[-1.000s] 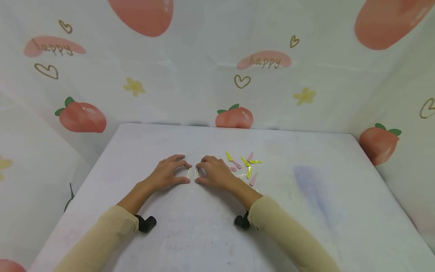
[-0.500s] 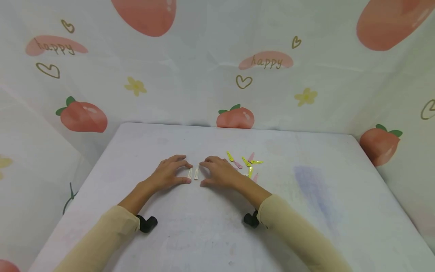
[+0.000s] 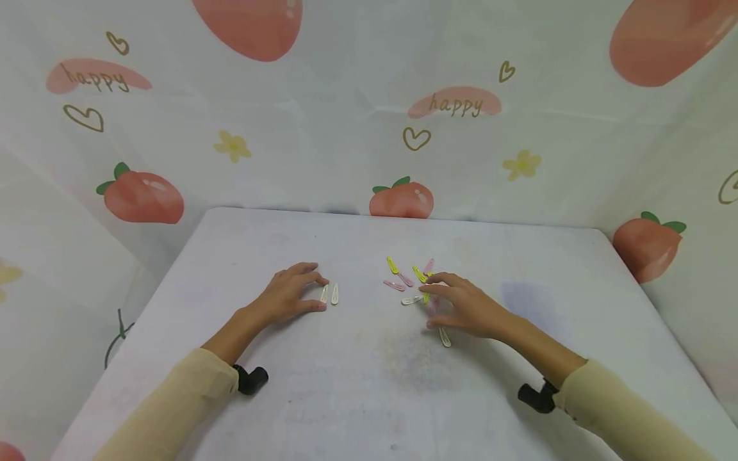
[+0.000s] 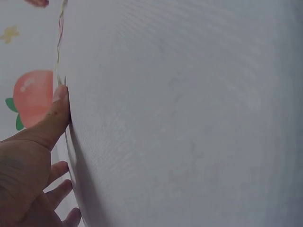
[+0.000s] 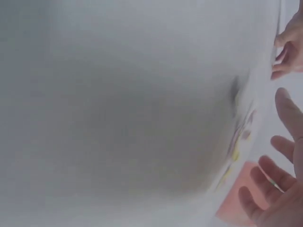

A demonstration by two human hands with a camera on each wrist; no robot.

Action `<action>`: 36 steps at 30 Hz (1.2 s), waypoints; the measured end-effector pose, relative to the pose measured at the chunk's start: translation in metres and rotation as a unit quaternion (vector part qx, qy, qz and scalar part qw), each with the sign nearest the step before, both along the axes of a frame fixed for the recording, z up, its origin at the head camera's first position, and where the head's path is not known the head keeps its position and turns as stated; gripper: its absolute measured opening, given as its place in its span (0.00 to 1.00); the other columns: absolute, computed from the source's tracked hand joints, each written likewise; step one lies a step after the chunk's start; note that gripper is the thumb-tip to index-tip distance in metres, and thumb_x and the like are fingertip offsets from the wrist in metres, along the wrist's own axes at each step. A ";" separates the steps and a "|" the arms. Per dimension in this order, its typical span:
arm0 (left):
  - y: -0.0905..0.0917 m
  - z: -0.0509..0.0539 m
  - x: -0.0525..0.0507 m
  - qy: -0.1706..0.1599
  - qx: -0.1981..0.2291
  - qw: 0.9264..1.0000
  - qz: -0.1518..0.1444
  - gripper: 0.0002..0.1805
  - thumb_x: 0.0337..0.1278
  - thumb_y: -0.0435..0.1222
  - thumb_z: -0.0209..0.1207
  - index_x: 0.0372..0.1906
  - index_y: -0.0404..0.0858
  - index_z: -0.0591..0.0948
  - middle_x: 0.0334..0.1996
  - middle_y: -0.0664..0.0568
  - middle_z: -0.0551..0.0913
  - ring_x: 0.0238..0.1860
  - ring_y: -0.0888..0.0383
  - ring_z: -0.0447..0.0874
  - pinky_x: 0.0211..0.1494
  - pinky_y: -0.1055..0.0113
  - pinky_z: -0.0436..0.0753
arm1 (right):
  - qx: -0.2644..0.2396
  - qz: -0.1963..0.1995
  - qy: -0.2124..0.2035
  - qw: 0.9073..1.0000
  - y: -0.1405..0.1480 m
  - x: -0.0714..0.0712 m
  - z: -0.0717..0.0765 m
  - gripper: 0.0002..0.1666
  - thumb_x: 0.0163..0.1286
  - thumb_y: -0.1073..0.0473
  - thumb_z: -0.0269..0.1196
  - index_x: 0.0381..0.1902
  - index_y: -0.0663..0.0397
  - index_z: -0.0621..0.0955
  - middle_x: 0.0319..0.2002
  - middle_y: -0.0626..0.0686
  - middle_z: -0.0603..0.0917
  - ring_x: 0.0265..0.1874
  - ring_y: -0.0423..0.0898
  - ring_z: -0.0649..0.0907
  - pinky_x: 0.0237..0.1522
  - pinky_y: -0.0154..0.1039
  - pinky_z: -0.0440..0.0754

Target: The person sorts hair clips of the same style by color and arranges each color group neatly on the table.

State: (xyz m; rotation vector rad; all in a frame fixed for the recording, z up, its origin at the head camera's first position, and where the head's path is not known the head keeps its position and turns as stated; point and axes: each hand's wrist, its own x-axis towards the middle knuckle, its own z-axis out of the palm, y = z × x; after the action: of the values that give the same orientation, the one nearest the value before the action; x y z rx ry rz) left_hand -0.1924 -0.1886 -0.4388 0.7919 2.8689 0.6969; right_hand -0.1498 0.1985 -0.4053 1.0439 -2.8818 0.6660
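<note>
Left hand [image 3: 291, 291] left of frame centre, fingers curved; right hand [image 3: 467, 304] right of centre, thumb and fingers parted.

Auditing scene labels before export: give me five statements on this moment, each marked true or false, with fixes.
1. The left hand has its thumb and a finger at a white clip. True.
2. The two hands touch each other. False: the right hand is well apart, by the yellow clips and pink clips.
3. Every white clip lies by the left hand. False: another white clip lies near the right.
4. The sleeves are dark blue. False: beige.
5. Peaches are printed on the backdrop. True.
</note>
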 end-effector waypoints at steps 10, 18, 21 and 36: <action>-0.001 0.003 -0.001 0.002 -0.001 1.000 -0.004 0.26 0.51 0.49 0.72 0.54 0.42 0.83 0.68 0.35 0.69 0.71 0.36 0.63 0.67 0.33 0.60 | -0.025 -0.003 -0.071 0.997 0.038 0.020 -0.016 0.38 0.51 0.44 0.78 0.60 0.47 0.82 0.55 0.46 0.78 0.57 0.47 0.77 0.56 0.49 0.78; -0.001 0.001 -0.001 0.007 0.002 1.000 -0.004 0.25 0.51 0.49 0.72 0.53 0.42 0.83 0.68 0.35 0.69 0.70 0.36 0.63 0.66 0.32 0.61 | -0.030 0.012 -0.042 0.999 0.037 0.020 -0.028 0.33 0.51 0.47 0.78 0.56 0.46 0.85 0.51 0.45 0.79 0.53 0.45 0.76 0.54 0.46 0.77; -0.001 0.000 -0.001 0.006 0.000 1.000 -0.004 0.26 0.51 0.49 0.72 0.54 0.42 0.83 0.68 0.34 0.69 0.70 0.36 0.63 0.66 0.32 0.61 | -0.030 0.021 -0.038 0.999 0.037 0.019 -0.030 0.30 0.52 0.47 0.78 0.53 0.47 0.86 0.50 0.46 0.79 0.51 0.45 0.76 0.52 0.46 0.77; -0.002 0.000 0.000 -0.001 0.005 1.000 -0.006 0.26 0.50 0.49 0.72 0.54 0.43 0.83 0.69 0.35 0.68 0.71 0.37 0.62 0.67 0.33 0.60 | -0.014 0.027 0.045 0.999 -0.012 0.001 -0.024 0.31 0.53 0.46 0.78 0.53 0.52 0.86 0.51 0.51 0.80 0.57 0.52 0.76 0.59 0.55 0.74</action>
State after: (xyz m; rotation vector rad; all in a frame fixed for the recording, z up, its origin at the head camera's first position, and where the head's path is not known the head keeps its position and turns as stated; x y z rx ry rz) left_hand -0.1926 -0.1903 -0.4390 0.8090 2.8585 0.7099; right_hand -0.1491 0.1869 -0.4289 1.1206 -2.7685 0.6424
